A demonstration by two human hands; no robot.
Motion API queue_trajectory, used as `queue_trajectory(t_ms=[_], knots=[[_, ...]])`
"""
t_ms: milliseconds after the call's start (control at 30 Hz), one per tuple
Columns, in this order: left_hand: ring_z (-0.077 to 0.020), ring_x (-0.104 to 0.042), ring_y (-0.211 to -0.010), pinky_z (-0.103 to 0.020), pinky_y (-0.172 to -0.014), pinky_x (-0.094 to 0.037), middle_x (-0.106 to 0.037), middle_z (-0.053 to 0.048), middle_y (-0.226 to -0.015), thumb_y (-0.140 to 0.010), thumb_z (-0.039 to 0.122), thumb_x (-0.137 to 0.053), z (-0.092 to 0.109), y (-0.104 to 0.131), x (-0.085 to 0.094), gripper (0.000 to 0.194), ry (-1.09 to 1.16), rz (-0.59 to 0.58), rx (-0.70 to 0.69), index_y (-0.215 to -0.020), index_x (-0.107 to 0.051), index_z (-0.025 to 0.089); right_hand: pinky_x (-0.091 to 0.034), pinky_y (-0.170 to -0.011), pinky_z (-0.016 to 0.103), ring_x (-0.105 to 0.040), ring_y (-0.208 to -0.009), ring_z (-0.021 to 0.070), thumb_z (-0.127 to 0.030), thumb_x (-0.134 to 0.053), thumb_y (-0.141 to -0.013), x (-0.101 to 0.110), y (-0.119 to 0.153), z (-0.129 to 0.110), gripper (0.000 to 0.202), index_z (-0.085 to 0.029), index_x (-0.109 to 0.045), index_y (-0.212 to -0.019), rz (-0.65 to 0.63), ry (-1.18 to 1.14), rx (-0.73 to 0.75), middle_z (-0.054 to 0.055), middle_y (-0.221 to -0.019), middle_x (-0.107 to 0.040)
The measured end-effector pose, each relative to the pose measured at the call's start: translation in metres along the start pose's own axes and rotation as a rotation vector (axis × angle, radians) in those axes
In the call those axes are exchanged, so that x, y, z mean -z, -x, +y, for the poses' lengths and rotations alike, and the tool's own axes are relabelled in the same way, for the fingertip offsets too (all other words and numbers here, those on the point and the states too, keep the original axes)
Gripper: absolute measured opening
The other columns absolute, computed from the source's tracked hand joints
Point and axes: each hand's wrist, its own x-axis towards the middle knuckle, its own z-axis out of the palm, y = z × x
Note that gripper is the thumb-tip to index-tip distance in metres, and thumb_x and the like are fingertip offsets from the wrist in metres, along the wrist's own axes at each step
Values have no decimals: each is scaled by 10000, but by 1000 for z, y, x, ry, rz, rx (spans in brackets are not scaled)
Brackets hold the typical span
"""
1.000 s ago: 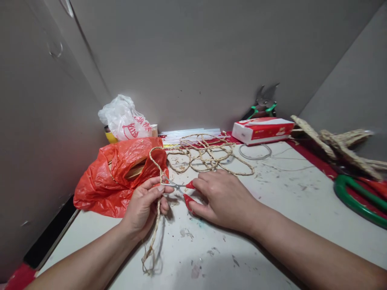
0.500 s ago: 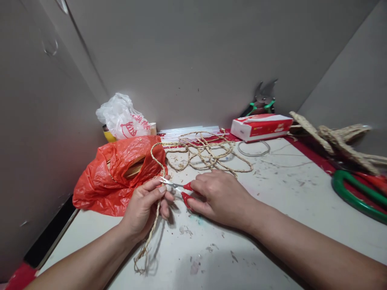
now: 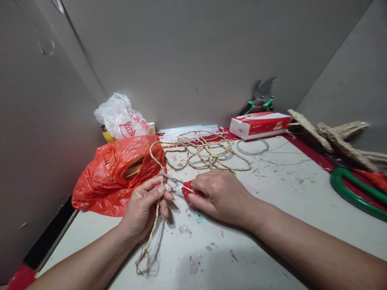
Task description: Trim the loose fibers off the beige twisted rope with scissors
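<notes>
Pinches a braided straw rope point(image 3: 155, 225) between thumb and fingers of the left hand point(image 3: 140, 205), over a pale, stained table point(image 3: 256, 253). Grips red-handled scissors point(image 3: 177, 182) in the right hand point(image 3: 219, 195), curled closely around the handles. Points the blades, almost together, leftward at the rope, with tips just above the left fingertips. Lets the frayed end trail below the left hand, toward the table's near side. Has the longer part of the rope lying in tangled loops on the table, beyond both hands. Has a red plastic bag point(image 3: 96, 185) just left of those loops, near the left hand, and a white bag point(image 3: 116, 114) printed in red behind it. Faces a red and white box point(image 3: 264, 128) farther right, next to a grey wire ring point(image 3: 252, 154)
</notes>
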Motion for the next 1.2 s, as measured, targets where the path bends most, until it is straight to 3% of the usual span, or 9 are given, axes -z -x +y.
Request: queue_trajectory(t_ms=[167,467,667,800,1000,1200], knots=[[-62,-520,-387,-174,-403,-403,-664,-14,-680,-780,225,-653,1,1,-2,271,18,-13,-18,-1030,-609,128,-258,-589,275,-446,-575,131,-373,-547,-758,3,-1,-1,229,-180,-602,-647,-13,11,-86,3,-597,-553],[-46,-451,-374,-164,-372,-378,-628,-6,-673,-854,227,-564,-3,3,-5,265,-27,-73,-57,-1105,-573,141,-283,-647,311,-521,-662,168,-427,-544,-794,3,-1,-5,266,-181,-631,-742,-79,118,-73,34,-694,-611],[-34,-370,-366,-185,-370,-423,-590,14,-655,-884,242,-520,-2,4,-6,247,2,-96,-54,-1108,-579,157,-263,-629,309,-523,-633,157,-367,-509,-868,2,-1,-3,268,-170,-629,-732,-100,164,-9,35,-674,-627],[-34,-360,-362,-187,-370,-428,-575,21,-625,-877,250,-534,0,4,-6,289,0,-87,-45,-1149,-567,158,-258,-620,299,-503,-616,148,-385,-524,-838,2,-1,-3,265,-175,-627,-715,-87,131,-13,24,-651,-611],[-37,-374,-352,-195,-368,-419,-572,29,-623,-857,267,-571,-2,4,-5,282,17,-95,-49,-1124,-574,177,-263,-601,293,-490,-607,147,-431,-539,-777,2,-1,-3,261,-192,-634,-730,-51,78,-153,9,-644,-593],[-40,-379,-352,-188,-359,-402,-567,33,-610,-839,281,-598,-2,5,-6,307,11,-76,-45,-1123,-569,168,-272,-614,297,-494,-611,148,-425,-527,-783,4,-2,-4,270,-186,-632,-718,-73,105,-116,17,-646,-593]])
